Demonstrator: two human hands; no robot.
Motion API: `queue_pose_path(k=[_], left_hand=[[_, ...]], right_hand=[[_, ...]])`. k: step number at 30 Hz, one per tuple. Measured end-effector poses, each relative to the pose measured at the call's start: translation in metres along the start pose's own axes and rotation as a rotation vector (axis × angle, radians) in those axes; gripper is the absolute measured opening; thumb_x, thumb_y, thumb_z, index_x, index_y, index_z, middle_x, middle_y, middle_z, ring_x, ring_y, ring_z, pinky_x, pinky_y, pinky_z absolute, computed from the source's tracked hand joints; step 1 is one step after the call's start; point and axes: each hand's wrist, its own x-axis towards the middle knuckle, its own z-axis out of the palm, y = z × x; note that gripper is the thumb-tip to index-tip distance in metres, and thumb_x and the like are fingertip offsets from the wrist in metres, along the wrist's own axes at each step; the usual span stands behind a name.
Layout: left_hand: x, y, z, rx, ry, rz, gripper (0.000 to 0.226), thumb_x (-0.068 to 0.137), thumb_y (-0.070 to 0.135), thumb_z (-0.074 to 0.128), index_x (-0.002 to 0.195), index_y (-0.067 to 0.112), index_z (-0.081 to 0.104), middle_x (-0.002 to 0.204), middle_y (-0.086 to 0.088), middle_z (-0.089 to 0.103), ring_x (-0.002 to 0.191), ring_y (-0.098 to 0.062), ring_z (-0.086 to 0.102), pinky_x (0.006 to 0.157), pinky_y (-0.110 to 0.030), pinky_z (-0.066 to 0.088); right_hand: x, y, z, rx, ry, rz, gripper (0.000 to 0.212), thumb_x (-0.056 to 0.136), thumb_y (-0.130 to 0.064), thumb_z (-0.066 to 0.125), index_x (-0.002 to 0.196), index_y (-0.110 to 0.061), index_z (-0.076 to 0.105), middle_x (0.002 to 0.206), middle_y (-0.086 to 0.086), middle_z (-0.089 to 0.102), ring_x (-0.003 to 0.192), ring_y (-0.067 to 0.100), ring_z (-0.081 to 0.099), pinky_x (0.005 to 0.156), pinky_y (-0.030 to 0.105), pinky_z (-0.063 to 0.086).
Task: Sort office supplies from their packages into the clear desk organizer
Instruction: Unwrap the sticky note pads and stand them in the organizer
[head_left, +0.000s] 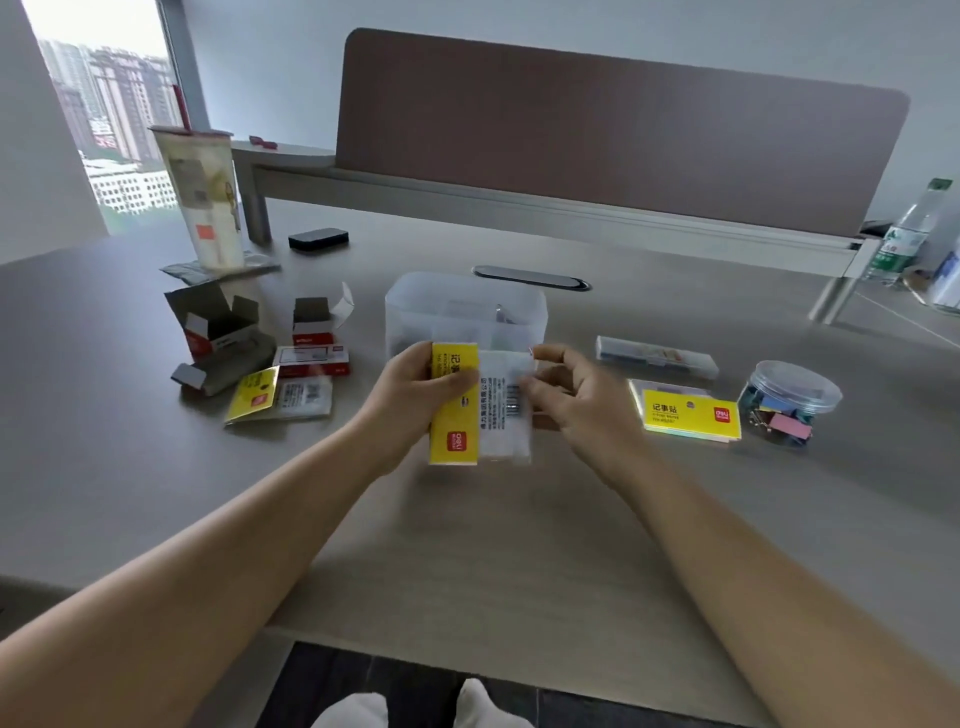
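The left hand (410, 395) grips 1 yellow packet (453, 410) near the clear organizer (467, 306). The right hand (576, 400) pinches its clear wrapper. 2 more yellow packets lie on the desk (467, 545): 1 left (254, 397), 1 right (691, 415).

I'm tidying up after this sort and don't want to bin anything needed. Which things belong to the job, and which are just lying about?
Job:
sticky-note pack in left hand
right hand
clear organizer
second sticky-note pack
binder-clip jar

Lying about:
paper cup
black case
water bottle

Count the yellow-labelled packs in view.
3: one pack in the left hand, one flat left of the organizer, one right beside the clip jar. Others may be hidden.
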Motion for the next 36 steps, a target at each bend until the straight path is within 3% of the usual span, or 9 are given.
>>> queue_pose_path(k=[3,6,9,15,20,23,30,33,36], left_hand=[[0.0,0.001,-0.008,0.021,-0.04,-0.022,0.008,0.086,0.008,0.052,0.085,0.017,0.052,0.082,-0.002,0.061,0.074,-0.017,0.061,0.062,-0.028,0.055],[0.003,0.0,-0.015,0.02,-0.007,-0.04,0.006,0.087,0.011,0.052,0.087,0.017,0.054,0.085,-0.003,0.062,0.077,-0.019,0.062,0.071,-0.035,0.053],[0.005,-0.002,-0.02,0.023,0.039,-0.044,0.005,0.087,0.014,0.053,0.084,0.017,0.055,0.084,-0.004,0.063,0.075,-0.02,0.062,0.071,-0.037,0.053],[0.007,-0.006,-0.023,0.023,0.006,-0.077,0.004,0.085,0.019,0.054,0.083,0.018,0.058,0.081,-0.002,0.066,0.067,-0.014,0.065,0.062,-0.029,0.056],[0.009,-0.004,-0.026,-0.1,0.012,-0.109,0.007,0.087,0.018,0.052,0.09,0.015,0.058,0.085,-0.002,0.065,0.074,-0.017,0.064,0.062,-0.028,0.056],[0.007,-0.005,-0.024,-0.052,0.066,-0.049,0.01,0.087,0.017,0.053,0.093,0.012,0.059,0.083,-0.002,0.064,0.074,-0.018,0.064,0.066,-0.032,0.055],[0.004,-0.006,-0.013,0.17,0.214,0.191,0.015,0.086,0.016,0.054,0.074,0.024,0.051,0.069,0.005,0.055,0.063,-0.008,0.054,0.055,-0.018,0.047],[0.003,-0.005,-0.011,0.17,0.226,0.198,0.015,0.087,0.017,0.054,0.074,0.024,0.05,0.07,0.005,0.055,0.064,-0.008,0.054,0.056,-0.018,0.046],[0.004,-0.002,-0.016,0.101,0.215,0.159,0.011,0.087,0.016,0.053,0.076,0.018,0.053,0.073,0.001,0.057,0.069,-0.015,0.057,0.064,-0.03,0.05]], right_hand=[[0.007,-0.004,0.004,-0.06,-0.001,-0.066,0.027,0.09,-0.01,0.049,0.116,-0.008,0.051,0.089,0.001,0.055,0.074,0.007,0.059,0.055,0.009,0.052],[0.011,-0.003,0.012,-0.025,0.007,-0.088,0.01,0.085,-0.005,0.056,0.087,-0.012,0.062,0.076,0.002,0.058,0.06,0.005,0.062,0.056,0.013,0.054],[0.015,0.004,0.019,-0.029,0.106,-0.161,0.016,0.078,-0.003,0.064,0.072,-0.018,0.062,0.075,0.002,0.061,0.06,0.006,0.06,0.061,0.018,0.055],[0.013,0.005,0.014,-0.03,0.121,-0.3,0.025,0.074,0.004,0.064,0.071,-0.02,0.064,0.077,-0.003,0.057,0.059,0.001,0.059,0.059,0.017,0.052],[0.014,0.001,0.009,0.07,0.079,-0.23,0.03,0.08,0.006,0.057,0.065,-0.021,0.059,0.067,-0.011,0.065,0.053,-0.002,0.056,0.053,0.011,0.049],[0.012,0.0,0.01,0.003,0.02,-0.167,0.023,0.084,0.001,0.053,0.068,-0.015,0.055,0.067,0.002,0.059,0.054,0.001,0.053,0.056,0.008,0.048],[0.016,0.007,0.02,-0.043,0.055,-0.073,0.018,0.077,-0.014,0.067,0.067,-0.014,0.052,0.067,0.005,0.059,0.066,0.019,0.057,0.069,0.035,0.053],[0.017,0.005,0.02,0.024,0.079,-0.061,0.023,0.077,-0.002,0.065,0.066,-0.014,0.048,0.064,0.005,0.053,0.058,0.015,0.055,0.06,0.026,0.054],[0.017,0.001,0.015,0.097,0.075,-0.047,0.026,0.078,0.006,0.06,0.07,-0.014,0.047,0.066,0.006,0.048,0.05,0.01,0.057,0.054,0.019,0.054]])
